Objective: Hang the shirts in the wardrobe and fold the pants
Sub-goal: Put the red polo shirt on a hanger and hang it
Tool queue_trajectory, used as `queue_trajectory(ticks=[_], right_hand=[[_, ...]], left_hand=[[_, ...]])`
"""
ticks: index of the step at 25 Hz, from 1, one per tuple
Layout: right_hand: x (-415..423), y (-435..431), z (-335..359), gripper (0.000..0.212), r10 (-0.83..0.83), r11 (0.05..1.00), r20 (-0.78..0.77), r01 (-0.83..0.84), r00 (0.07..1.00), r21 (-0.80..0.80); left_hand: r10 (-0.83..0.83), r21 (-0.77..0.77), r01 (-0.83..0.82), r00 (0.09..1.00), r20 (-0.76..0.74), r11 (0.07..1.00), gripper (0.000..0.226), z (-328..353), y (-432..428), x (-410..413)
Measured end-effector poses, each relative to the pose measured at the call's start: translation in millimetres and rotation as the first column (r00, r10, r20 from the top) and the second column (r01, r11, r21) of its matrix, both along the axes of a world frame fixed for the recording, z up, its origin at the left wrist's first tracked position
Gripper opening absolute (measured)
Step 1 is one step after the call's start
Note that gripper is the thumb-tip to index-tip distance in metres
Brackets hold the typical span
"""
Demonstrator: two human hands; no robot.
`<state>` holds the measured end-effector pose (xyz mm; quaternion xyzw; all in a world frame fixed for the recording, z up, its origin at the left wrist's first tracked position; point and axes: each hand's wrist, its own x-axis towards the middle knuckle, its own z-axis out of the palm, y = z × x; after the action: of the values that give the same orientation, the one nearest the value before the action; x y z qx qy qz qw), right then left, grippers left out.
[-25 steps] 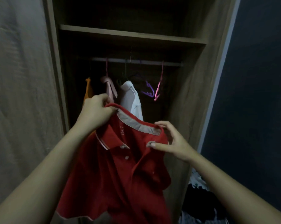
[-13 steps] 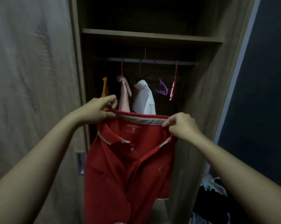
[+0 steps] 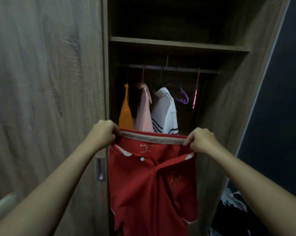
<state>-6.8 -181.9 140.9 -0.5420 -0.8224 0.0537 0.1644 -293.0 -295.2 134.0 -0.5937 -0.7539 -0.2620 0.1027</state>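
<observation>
Both fists closed, left hand [image 3: 104,133], right hand [image 3: 200,142], pinching red shirt [image 3: 152,181] collar

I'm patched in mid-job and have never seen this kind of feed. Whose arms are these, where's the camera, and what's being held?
No machine here: these are a person's bare arms, seen from one camera worn on their head, looking forward and down. The left hand and right hand each pinch an end of the collar of the red shirt, holding it spread before the open wardrobe. On the rail hang an orange shirt, a pink shirt and a white shirt; right of them, a purple hanger and a pink hanger hang empty. Clothes lie heaped at lower right.
</observation>
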Motion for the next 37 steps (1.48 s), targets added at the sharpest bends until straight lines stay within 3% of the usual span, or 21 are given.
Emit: queue_trajectory(ticks=[3,5,8,11,14,16,18,23,26,28,31,35,37], right_hand=[[3,-2,-16,0.032,-0.014,0.993,-0.045,0.009,0.999,-0.116],[7,2,-18,0.028,-0.018,0.989,-0.220,-0.014,0.975,-0.145],[17,11,-16,0.020,-0.075,0.983,-0.384,0.003,0.920,-0.185],[29,20,-20,0.033,-0.143,0.963,-0.361,0.045,0.922,-0.264],[30,30,-7,0.021,-0.162,0.952,-0.458,0.015,0.874,-0.307],[26,40,7,0.013,-0.149,0.957,-0.487,0.001,0.861,-0.292],[19,55,19,0.017,-0.116,0.970,-0.468,0.000,0.876,-0.242],[5,83,36,0.030,0.042,0.988,-0.272,-0.080,0.961,-0.129],[15,94,41,0.032,0.098,0.983,-0.248,-0.133,0.964,-0.128],[28,107,43,0.032,0.119,0.979,-0.256,-0.157,0.959,-0.133],[46,134,43,0.035,0.162,0.971,-0.211,-0.193,0.964,-0.138],[65,165,37,0.038,0.257,0.948,-0.117,-0.274,0.959,-0.160],[72,178,37,0.039,0.264,0.945,-0.118,-0.281,0.957,-0.166]], left_hand=[[0.042,-0.062,-0.040,0.999,0.031,0.997,0.030,-16,7,7],[0.055,-0.006,-0.055,0.997,0.060,0.998,0.034,-23,14,8],[0.013,-0.088,-0.008,0.998,0.058,0.996,0.050,-35,24,19],[-0.010,-0.047,0.012,0.999,0.051,0.999,0.032,-25,36,27],[0.029,0.014,-0.030,0.996,0.082,0.999,0.019,-6,43,35],[0.003,-0.057,0.006,0.987,0.164,0.998,0.015,2,51,40],[-0.088,-0.080,0.112,0.961,0.263,0.990,0.010,10,64,52],[-0.177,0.115,0.152,0.952,0.251,0.982,0.024,31,134,104],[-0.273,0.096,0.261,0.822,0.500,0.961,0.036,54,195,133],[-0.260,0.143,0.218,0.762,0.593,0.965,0.045,74,243,145],[-0.163,0.182,0.061,0.763,0.626,0.981,0.051,92,303,153],[-0.064,0.129,-0.070,0.590,0.805,0.989,0.072,85,361,159],[-0.058,0.138,-0.091,0.593,0.803,0.986,0.072,81,378,161]])
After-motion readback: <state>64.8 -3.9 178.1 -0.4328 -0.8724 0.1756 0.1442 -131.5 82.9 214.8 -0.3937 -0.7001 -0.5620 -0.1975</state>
